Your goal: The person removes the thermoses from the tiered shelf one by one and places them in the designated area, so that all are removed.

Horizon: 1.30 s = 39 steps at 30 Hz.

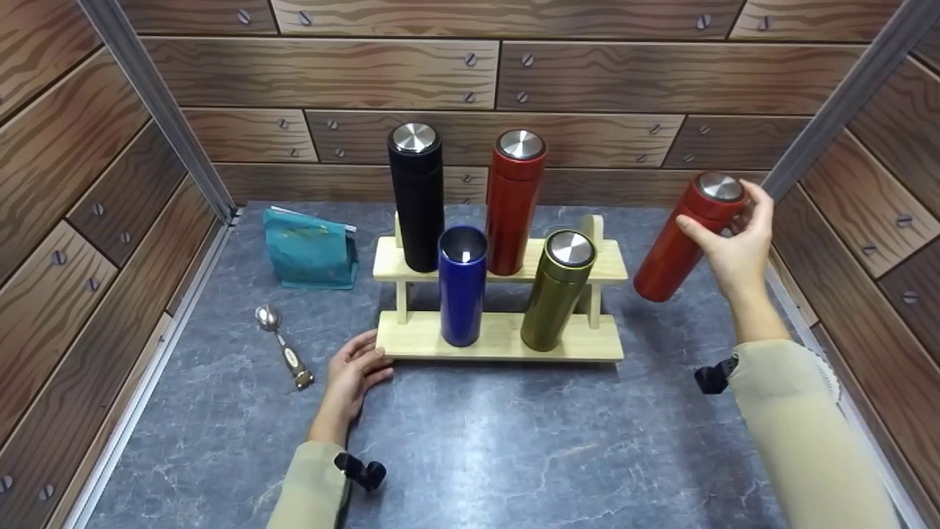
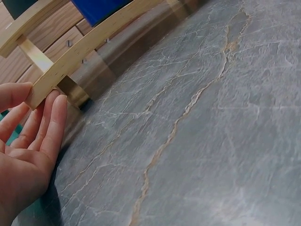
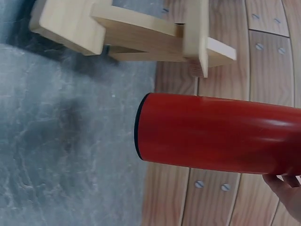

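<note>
My right hand [image 1: 734, 239] grips a red flask [image 1: 679, 239] near its steel cap, tilted and lifted off the table to the right of a two-step wooden rack [image 1: 507, 339]. The wrist view shows the red flask [image 3: 221, 139] hanging beside the rack's end [image 3: 141, 35]. On the rack stand a black flask [image 1: 416, 197] and another red flask [image 1: 514, 202] on the upper step, a blue one [image 1: 462, 286] and an olive one [image 1: 558, 290] on the lower. My left hand [image 1: 356, 371] rests with straight fingers [image 2: 54, 125] against the rack's front left corner [image 2: 44, 87].
A teal pouch [image 1: 311, 253] stands at the back left and a metal spoon [image 1: 283, 345] lies left of my left hand. Wood-pattern walls [image 1: 73, 184] close in the grey stone-look tabletop [image 1: 514, 441] on three sides.
</note>
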{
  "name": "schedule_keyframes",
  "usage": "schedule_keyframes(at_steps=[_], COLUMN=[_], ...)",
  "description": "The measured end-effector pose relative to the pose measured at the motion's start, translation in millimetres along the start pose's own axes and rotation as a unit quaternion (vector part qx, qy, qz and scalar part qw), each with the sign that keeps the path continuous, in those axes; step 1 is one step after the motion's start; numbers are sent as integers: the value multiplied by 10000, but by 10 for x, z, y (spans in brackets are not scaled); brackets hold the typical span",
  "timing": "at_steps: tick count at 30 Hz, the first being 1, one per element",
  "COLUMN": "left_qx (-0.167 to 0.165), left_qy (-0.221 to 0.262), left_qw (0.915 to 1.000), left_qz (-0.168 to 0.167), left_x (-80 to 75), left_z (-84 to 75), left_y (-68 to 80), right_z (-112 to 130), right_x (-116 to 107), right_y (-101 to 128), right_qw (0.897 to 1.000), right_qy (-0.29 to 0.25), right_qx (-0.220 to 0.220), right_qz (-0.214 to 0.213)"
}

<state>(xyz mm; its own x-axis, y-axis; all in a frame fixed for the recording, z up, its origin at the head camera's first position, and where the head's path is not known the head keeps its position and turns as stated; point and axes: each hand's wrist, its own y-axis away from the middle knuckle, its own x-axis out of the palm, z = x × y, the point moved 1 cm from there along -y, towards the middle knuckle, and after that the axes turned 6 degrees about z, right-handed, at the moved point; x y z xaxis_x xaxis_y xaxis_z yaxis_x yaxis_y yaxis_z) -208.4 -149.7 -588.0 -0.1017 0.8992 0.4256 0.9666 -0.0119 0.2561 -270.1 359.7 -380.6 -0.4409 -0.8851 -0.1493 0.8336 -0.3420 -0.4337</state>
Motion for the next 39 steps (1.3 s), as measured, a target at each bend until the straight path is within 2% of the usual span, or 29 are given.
schedule_keyframes(at_steps=[4, 8, 16, 31, 37, 39], left_qx=[-6, -3, 26, 74, 86, 105], left_qy=[-55, -115, -134, -154, -157, -144], left_qw=[10000, 9999, 9999, 9998, 9998, 9998], left_qz=[-47, -46, -38, 40, 53, 81], left_x=[14, 29, 13, -9, -4, -4], left_z=[-3, 5, 24, -5, 3, 2], left_y=[-14, -18, 2, -10, -2, -5], right_z=[-217, -329, -290, -417, -746, -757], right_x=[8, 34, 142, 352, 360, 358], right_y=[-13, 3, 183, 273, 203, 202], right_qw=[9999, 9999, 9995, 9996, 9996, 9995], right_qy=[119, 45, 33, -146, -105, -149], right_qx=[6, 21, 272, 189, 243, 272], right_qz=[-75, -162, -141, -123, -106, -87])
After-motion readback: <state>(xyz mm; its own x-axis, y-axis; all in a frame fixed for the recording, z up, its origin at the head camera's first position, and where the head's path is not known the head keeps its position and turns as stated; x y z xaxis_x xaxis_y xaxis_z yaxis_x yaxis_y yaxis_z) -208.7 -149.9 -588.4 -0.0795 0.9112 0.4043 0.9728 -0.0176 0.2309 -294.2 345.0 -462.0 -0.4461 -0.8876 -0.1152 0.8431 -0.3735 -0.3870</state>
